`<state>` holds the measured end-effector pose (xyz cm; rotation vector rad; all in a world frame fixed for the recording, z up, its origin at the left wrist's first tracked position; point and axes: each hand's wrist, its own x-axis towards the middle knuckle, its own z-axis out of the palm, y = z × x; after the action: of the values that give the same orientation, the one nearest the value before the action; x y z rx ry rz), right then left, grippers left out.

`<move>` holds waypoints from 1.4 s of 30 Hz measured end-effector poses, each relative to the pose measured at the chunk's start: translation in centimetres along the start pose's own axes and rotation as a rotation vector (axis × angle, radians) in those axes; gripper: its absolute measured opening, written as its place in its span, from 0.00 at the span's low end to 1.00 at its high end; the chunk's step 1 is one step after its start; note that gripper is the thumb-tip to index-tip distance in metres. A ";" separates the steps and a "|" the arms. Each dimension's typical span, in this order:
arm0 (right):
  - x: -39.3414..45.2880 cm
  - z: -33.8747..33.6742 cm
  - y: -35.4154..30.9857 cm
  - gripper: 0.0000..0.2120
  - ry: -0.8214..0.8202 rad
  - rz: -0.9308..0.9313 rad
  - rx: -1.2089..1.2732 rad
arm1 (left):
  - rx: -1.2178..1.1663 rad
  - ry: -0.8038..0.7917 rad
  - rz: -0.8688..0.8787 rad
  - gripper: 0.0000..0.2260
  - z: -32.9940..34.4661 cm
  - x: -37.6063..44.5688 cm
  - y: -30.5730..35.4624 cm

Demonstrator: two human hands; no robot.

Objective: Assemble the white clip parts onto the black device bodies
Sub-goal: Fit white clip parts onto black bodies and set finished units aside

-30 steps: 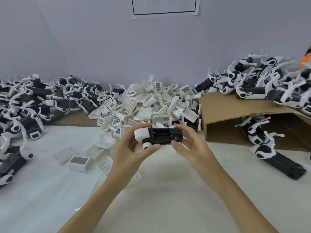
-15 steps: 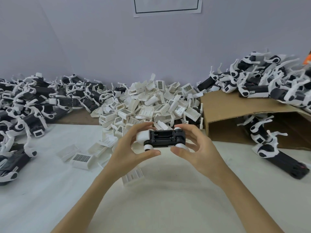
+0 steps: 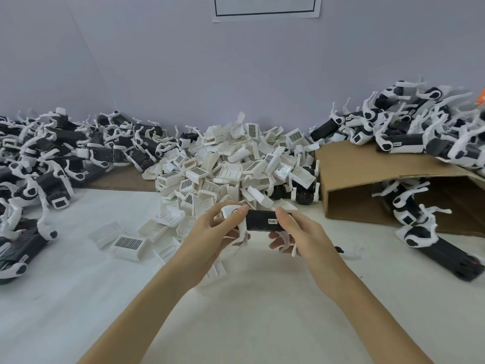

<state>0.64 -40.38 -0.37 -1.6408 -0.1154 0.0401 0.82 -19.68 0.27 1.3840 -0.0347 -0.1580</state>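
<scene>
**Black body held in both hands above the counter**

Black plastic, the device body [image 3: 263, 220] is held level above the middle of the white counter [image 3: 78, 285], a small label facing up. Its white-capped left end is gripped by the left hand [image 3: 210, 232], fingers curled around it. Its right end is pinched by the right hand [image 3: 296, 235], white prongs showing beneath. A heap of white clip parts [image 3: 231, 164] is piled toward the far edge. Assembled units [image 3: 44, 164] are heaped at the left edge, and a cardboard box [image 3: 367, 174] is laid at the right.
</scene>
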 end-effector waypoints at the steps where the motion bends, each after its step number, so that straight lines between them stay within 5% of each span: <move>1: 0.0 0.1 0.1 0.24 0.025 -0.038 0.003 | -0.001 -0.006 0.002 0.25 -0.1 0.0 0.0; 4: -0.5 0.7 0.4 0.20 0.065 -0.155 -0.090 | 0.001 0.004 -0.008 0.29 -0.1 0.0 -0.1; 8: -0.7 1.5 1.3 0.25 -0.186 -0.200 -0.177 | -0.014 0.313 0.093 0.23 0.4 0.2 -0.4; 10: -0.3 1.4 2.0 0.23 -0.135 -0.227 -0.196 | -0.037 0.390 0.125 0.20 0.0 0.5 -0.4; 14: 2.0 -0.5 3.8 0.21 0.142 -0.279 -0.958 | -0.031 0.421 0.177 0.16 -0.6 0.7 -0.2; 17: 3.1 -1.8 4.6 0.23 0.106 -0.177 -1.096 | 0.023 0.404 0.205 0.12 -0.2 0.6 -0.5; 21: 3.3 -1.9 4.7 0.06 0.208 -0.280 -1.002 | 0.163 0.355 0.231 0.12 0.1 0.4 -1.1; 25: 2.9 -2.0 4.1 0.07 0.234 -0.270 -0.890 | 0.258 0.333 0.292 0.09 0.6 0.1 -1.3; 29: 2.1 -1.9 2.9 0.14 0.307 -0.174 -0.444 | 0.267 0.309 0.318 0.09 1.4 -0.3 -1.4; 34: 1.3 -1.8 0.6 0.17 0.120 -0.026 0.245 | 0.272 0.275 0.312 0.15 2.3 -0.8 -1.9; 42: 1.4 -1.1 0.1 0.02 0.017 0.098 0.566 | 0.246 0.224 0.294 0.23 2.0 -0.6 -2.5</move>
<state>2.10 -41.37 -0.34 -1.0795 -0.0064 0.1224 -0.25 -21.95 -1.73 1.6170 -0.0722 0.2545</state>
